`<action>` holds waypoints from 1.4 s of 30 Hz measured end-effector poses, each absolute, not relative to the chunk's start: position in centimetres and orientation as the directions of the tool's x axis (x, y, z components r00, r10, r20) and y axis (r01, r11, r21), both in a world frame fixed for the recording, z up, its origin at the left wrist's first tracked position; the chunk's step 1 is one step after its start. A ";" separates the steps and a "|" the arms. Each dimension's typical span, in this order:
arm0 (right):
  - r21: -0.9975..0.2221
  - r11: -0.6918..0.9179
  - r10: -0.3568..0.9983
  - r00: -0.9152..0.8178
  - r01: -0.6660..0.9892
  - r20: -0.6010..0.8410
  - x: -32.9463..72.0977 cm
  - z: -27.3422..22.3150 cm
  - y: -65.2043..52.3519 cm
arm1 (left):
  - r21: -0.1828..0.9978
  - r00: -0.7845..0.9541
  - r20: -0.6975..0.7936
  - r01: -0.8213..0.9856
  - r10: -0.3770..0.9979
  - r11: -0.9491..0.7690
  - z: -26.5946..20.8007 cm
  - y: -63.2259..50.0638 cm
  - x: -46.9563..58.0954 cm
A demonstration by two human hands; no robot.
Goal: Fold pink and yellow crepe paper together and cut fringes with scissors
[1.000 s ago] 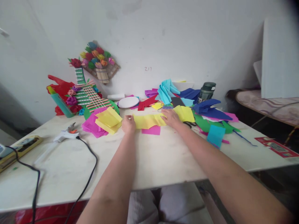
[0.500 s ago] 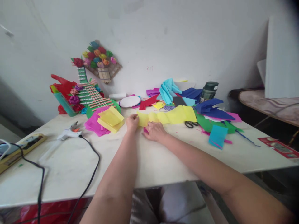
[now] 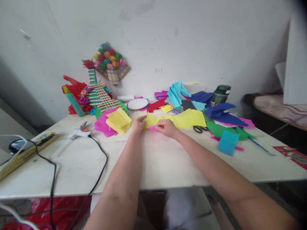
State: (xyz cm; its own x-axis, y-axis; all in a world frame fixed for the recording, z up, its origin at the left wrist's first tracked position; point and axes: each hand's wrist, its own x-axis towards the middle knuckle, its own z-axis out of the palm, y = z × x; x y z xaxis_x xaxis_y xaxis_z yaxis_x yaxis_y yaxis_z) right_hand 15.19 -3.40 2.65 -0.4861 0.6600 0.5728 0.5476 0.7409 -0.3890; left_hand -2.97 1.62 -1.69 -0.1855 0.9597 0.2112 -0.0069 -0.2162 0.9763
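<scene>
A long yellow crepe paper strip (image 3: 189, 118) lies across the table in front of me. My left hand (image 3: 139, 124) is closed at the strip's left end, its fingertips on the paper. My right hand (image 3: 166, 128) pinches a small pink piece of crepe paper (image 3: 153, 128) at the strip's near edge. Left of my hands, folded yellow paper (image 3: 119, 120) rests on magenta sheets (image 3: 103, 125). Black-handled scissors (image 3: 199, 129) lie by the strip's right end, their blades hidden.
A white glue gun (image 3: 80, 132) with a black cord and a power strip (image 3: 31, 151) are at left. Behind stand a paper-flower guitar (image 3: 103, 95) and a teal glue bottle (image 3: 76, 104). Crepe sheets (image 3: 220, 115) and a dark green flask (image 3: 220, 94) are at right.
My right fingers have closed into a pinch on the pink paper, and more of it shows. My left hand stays at the strip's end. The whole view has shifted slightly.
</scene>
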 end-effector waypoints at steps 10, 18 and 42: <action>-0.508 0.535 0.610 0.107 0.675 0.785 18.4 4.8 -2.3 | 0.969 0.004 0.035 -0.247 0.999 -0.033 -0.7 0.8 -2.9; -0.099 0.525 0.542 -0.242 0.845 0.805 17.9 5.6 -3.2 | 0.923 0.159 0.007 -0.381 0.987 0.055 0.1 -0.5 -2.3; -0.129 0.646 0.762 -0.628 0.752 0.158 14.2 -1.0 -1.5 | 0.907 0.110 -0.144 -0.382 0.983 0.175 1.5 -1.5 -3.4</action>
State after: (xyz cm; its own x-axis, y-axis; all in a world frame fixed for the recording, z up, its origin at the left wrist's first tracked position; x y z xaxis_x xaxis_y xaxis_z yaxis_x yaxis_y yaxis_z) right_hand 14.23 -1.53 -1.04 -0.6276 0.7624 0.1576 0.7524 0.6460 -0.1287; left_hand -3.43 -1.54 1.49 0.1095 0.9835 -0.1441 -0.3817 0.1755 0.9075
